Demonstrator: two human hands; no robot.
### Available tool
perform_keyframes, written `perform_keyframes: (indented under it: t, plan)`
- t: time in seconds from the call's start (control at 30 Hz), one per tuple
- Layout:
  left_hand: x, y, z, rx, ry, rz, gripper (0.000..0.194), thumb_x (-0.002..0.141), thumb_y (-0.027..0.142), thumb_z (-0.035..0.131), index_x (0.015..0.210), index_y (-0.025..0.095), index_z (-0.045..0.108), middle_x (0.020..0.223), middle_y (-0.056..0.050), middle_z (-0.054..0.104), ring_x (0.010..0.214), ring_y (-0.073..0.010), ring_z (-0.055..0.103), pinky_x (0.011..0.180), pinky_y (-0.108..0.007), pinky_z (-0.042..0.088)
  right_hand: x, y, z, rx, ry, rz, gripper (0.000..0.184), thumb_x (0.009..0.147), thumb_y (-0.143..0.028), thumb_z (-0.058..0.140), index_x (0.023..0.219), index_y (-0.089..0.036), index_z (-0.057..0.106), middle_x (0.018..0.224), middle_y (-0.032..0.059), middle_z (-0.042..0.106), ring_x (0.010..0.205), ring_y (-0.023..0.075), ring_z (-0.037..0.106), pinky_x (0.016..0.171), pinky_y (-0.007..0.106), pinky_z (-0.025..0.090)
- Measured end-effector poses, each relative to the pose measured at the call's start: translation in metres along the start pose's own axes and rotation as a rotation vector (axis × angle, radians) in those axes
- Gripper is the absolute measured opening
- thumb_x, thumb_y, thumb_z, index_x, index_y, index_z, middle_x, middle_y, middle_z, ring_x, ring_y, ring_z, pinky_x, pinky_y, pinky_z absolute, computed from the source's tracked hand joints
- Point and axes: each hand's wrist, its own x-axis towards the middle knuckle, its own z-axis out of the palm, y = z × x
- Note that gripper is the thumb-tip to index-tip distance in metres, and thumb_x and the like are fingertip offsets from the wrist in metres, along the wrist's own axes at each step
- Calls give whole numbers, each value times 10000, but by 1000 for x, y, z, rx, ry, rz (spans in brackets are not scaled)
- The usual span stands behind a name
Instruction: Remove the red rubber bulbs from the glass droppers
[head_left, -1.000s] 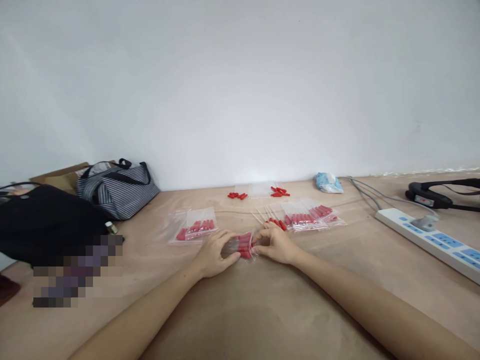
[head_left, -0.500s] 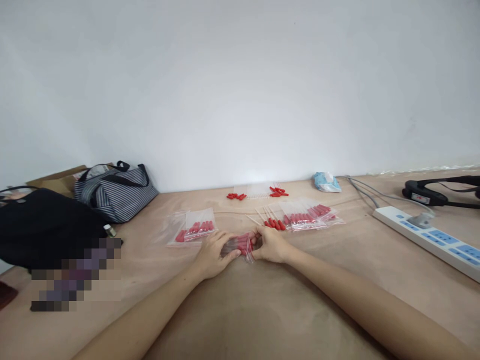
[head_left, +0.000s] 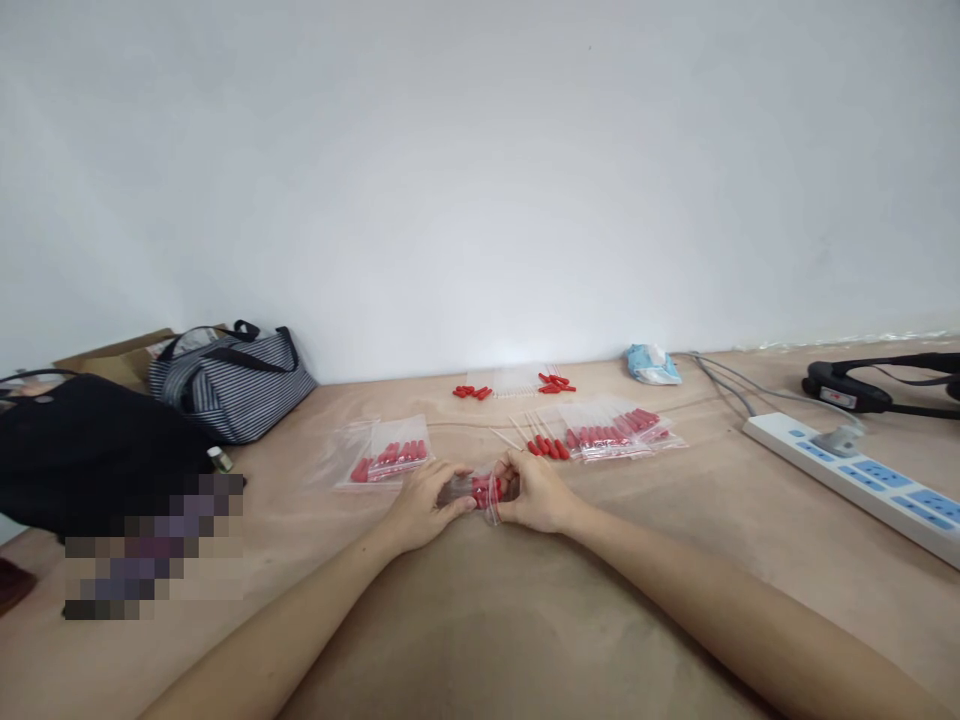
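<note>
Between my two hands, low over the table, is a small clear zip bag with several red cylindrical pieces in it. My left hand is closed around its left end, thumb in front and fingers behind. At the right end, my right hand grips the bag's edge between thumb and fingers. Just beyond my right hand lie several thin pale sticks with red ends. Filled clear bags of red pieces lie beyond my left hand, and more filled bags overlap at the right.
Loose red pieces and another small pile flank a clear sheet or bag by the wall. A striped bag and black cloth item stand left. A power strip, cable, headset and blue packet are right.
The red pieces in the held bag have drawn together, away from my right fingers. The right fingertips have shifted slightly left. The other things stay in place.
</note>
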Motion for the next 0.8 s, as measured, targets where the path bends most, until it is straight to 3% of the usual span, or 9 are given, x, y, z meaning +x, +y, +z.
perform_keyframes:
  t: [0.2, 0.33, 0.53, 0.7, 0.8]
  plan:
    - [-2, -3, -2, -6, -7, 3, 330, 757, 390, 552, 1026, 201, 571, 967, -58, 615, 874, -204, 538, 769, -326, 416, 0, 2, -2, 76, -1, 58, 267, 569, -178, 659, 752, -183, 464, 597, -62, 519, 522, 77, 483, 492, 190, 373]
    - [-4, -9, -2, 44, -65, 32, 361, 786, 392, 517, 1118, 255, 551, 1127, -60, 566, 1023, -225, 495, 893, -384, 368, 1, 4, -6, 73, -11, 117, 217, 580, -161, 641, 730, -175, 486, 595, -57, 522, 529, 75, 478, 499, 187, 376]
    - [-6, -14, 0, 78, -165, -14, 421, 826, 409, 445, 1214, 248, 471, 1307, -76, 428, 1192, -235, 389, 995, -421, 283, 1, 5, -5, 66, -30, 124, 384, 479, -300, 749, 740, -169, 501, 642, -43, 542, 565, 88, 483, 510, 197, 372]
    - [-4, -13, 0, 47, -180, -18, 436, 831, 417, 429, 1230, 243, 452, 1320, -63, 414, 1213, -213, 373, 1010, -388, 284, 2, 4, -2, 56, 17, 127, 195, 577, -166, 642, 646, -176, 460, 569, -66, 482, 488, 59, 408, 467, 183, 328]
    - [-4, -11, -1, 40, -177, -24, 439, 830, 410, 430, 1233, 237, 449, 1317, -65, 418, 1214, -208, 372, 1013, -385, 281, 1, 0, -4, 33, 4, 64, 219, 568, -174, 656, 662, -178, 458, 578, -71, 476, 496, 58, 403, 470, 182, 319]
